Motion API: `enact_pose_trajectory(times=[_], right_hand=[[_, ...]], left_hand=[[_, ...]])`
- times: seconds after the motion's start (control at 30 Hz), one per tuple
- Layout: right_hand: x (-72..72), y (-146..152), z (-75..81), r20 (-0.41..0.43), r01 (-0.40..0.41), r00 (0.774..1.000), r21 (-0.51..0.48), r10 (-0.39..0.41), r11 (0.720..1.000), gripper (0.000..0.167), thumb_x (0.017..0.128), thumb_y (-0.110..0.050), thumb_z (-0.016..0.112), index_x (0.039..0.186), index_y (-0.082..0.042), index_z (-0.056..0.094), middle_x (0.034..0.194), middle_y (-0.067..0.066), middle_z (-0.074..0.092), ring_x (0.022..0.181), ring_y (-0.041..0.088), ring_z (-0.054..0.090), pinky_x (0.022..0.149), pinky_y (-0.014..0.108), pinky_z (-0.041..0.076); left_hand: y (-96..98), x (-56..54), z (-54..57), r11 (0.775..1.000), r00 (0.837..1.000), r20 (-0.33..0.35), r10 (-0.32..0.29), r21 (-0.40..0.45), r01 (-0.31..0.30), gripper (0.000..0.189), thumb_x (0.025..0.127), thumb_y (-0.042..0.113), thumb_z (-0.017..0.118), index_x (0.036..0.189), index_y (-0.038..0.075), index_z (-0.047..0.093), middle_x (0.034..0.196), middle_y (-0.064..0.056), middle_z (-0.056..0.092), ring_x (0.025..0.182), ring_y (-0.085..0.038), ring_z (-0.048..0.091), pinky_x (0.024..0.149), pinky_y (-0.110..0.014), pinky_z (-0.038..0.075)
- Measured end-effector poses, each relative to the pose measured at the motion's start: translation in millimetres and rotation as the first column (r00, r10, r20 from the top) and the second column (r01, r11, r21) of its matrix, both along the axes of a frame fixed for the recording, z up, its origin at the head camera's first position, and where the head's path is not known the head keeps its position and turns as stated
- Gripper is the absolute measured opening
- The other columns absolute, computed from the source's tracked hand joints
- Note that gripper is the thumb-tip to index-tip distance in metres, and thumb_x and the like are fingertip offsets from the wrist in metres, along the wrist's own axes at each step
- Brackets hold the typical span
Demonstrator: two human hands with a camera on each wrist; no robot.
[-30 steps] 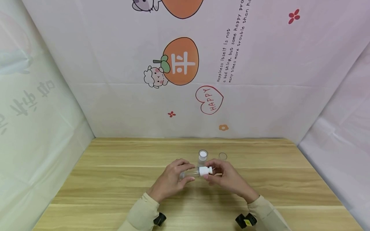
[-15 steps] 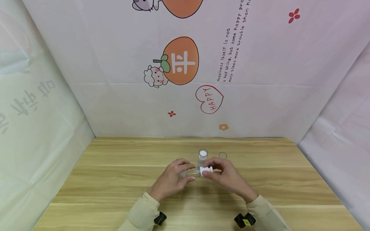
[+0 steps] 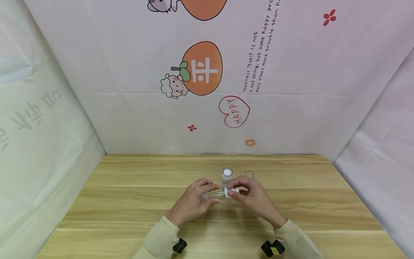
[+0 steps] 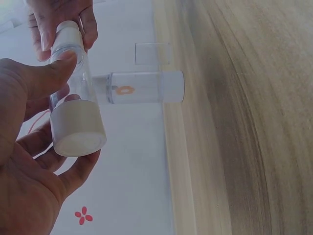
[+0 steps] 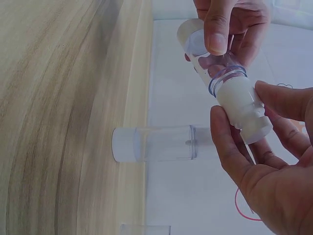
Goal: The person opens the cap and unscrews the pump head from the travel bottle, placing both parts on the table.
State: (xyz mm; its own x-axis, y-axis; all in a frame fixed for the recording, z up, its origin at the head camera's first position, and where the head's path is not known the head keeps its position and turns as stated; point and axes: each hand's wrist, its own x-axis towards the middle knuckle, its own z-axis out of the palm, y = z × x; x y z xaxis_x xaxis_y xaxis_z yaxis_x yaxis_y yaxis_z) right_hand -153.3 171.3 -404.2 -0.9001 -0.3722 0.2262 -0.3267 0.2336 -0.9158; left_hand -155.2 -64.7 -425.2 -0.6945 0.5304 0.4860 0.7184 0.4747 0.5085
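Head view: the left hand (image 3: 193,198) grips a clear bottle (image 3: 215,194) and the right hand (image 3: 253,198) pinches its white top (image 5: 240,104), held sideways above the counter (image 3: 136,207), on the near side of a standing bottle (image 3: 227,173). It looks light, stiff and slick, probably thin plastic: best taken round its middle and by the top's widest part, without hard squeezing.

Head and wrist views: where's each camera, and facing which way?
Head: worn on the head, facing forward and down at the table; left hand, right hand and sleeves show.
Left: on that wrist, facing the held bottle; both hands show.
Right: on that wrist, facing its white top; both hands show.
Wrist views share the held bottle.
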Motion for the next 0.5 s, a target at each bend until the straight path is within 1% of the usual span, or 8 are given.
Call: enact_pose_trajectory(times=[0.03,0.13,0.23,0.3,0.4,0.5], right_hand=[[-0.3,-0.1,-0.8,-0.004,-0.001,1.0,-0.004,0.001,1.0,0.01,0.091,-0.002,0.075,0.101,-0.004,0.072,0.104,0.012,0.068,0.094,0.021,0.064,0.077,0.03,0.059],[-0.5,-0.9,-1.2,-0.003,-0.001,1.0,-0.014,0.001,1.0,0.016,0.09,-0.001,0.075,0.105,0.001,0.07,0.106,0.015,0.068,0.097,0.024,0.064,0.078,0.029,0.059],[-0.9,-0.5,-0.8,0.024,0.013,1.0,0.004,-0.013,1.0,0.022,0.091,-0.005,0.076,0.111,0.003,0.067,0.109,0.016,0.068,0.1,0.028,0.064,0.077,0.029,0.059],[-1.4,0.4,-0.1,0.047,0.027,0.998,0.035,-0.029,0.999,0.026,0.092,-0.01,0.076,0.114,0.002,0.066,0.111,0.016,0.067,0.1,0.029,0.063,0.077,0.029,0.058],[-2.2,2.7,0.5,0.064,0.042,0.997,0.11,-0.049,0.993,0.031,0.093,-0.018,0.076,0.117,0.0,0.067,0.109,0.013,0.068,0.096,0.027,0.062,0.077,0.03,0.057],[-3.6,5.4,0.0,0.064,0.031,0.997,0.185,-0.044,0.982,0.033,0.095,-0.025,0.074,0.116,0.0,0.069,0.107,0.009,0.068,0.092,0.024,0.063,0.076,0.031,0.055]], left_hand=[[0.1,0.2,0.2,1.0,1.0,0.0,0.001,0.001,-0.001,0.032,0.089,0.016,0.081,0.118,0.004,0.073,0.11,-0.005,0.066,0.098,-0.017,0.062,0.084,-0.032,0.055],[0.2,0.5,-0.1,1.0,1.0,-0.01,0.002,0.006,-0.002,0.033,0.088,0.015,0.081,0.118,0.004,0.073,0.111,-0.005,0.066,0.098,-0.017,0.062,0.083,-0.032,0.055],[0.0,0.3,-0.1,1.0,1.0,-0.015,0.006,0.009,-0.006,0.033,0.088,0.015,0.081,0.118,0.004,0.073,0.111,-0.005,0.066,0.098,-0.017,0.062,0.083,-0.032,0.055],[-0.4,0.4,-0.2,1.0,1.0,-0.015,0.011,0.009,-0.01,0.033,0.088,0.016,0.081,0.118,0.004,0.073,0.112,-0.005,0.065,0.098,-0.017,0.062,0.083,-0.032,0.055],[-1.1,0.5,0.4,1.0,1.0,-0.008,0.019,0.006,-0.019,0.033,0.089,0.018,0.08,0.119,0.006,0.073,0.112,-0.005,0.065,0.099,-0.016,0.062,0.083,-0.031,0.055],[-1.5,0.4,0.3,1.0,1.0,-0.001,0.023,0.01,-0.023,0.033,0.089,0.019,0.08,0.12,0.007,0.073,0.112,-0.004,0.065,0.098,-0.015,0.061,0.082,-0.03,0.056]])
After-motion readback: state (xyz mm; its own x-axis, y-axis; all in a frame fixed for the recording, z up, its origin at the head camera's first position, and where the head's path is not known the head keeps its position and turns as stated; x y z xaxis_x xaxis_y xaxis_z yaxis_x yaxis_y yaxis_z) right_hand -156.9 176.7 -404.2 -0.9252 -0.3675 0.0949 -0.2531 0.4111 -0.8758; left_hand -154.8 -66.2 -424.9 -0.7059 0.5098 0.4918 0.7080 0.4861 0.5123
